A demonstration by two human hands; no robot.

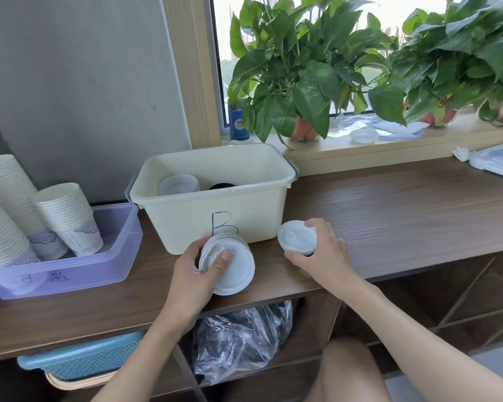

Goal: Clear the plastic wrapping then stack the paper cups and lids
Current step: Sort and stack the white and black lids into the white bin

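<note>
My left hand [195,274] grips a stack of white lids [235,271], tilted toward me just above the wooden counter [389,216], thumb pressed on the top lid. My right hand [323,253] holds a second, smaller stack of white lids [295,237] to the right of it. Both stacks are in front of the cream bin [215,210] marked with a blue letter. Stacks of paper cups [67,216] stand tilted in the purple bin [70,265] at the left.
Inside the cream bin lie a white cup and a dark round thing [222,185]. Potted plants [299,82] and plastic wrapping [384,129] sit on the windowsill. A clear plastic bag [241,340] hangs under the counter beside a blue basket [82,358].
</note>
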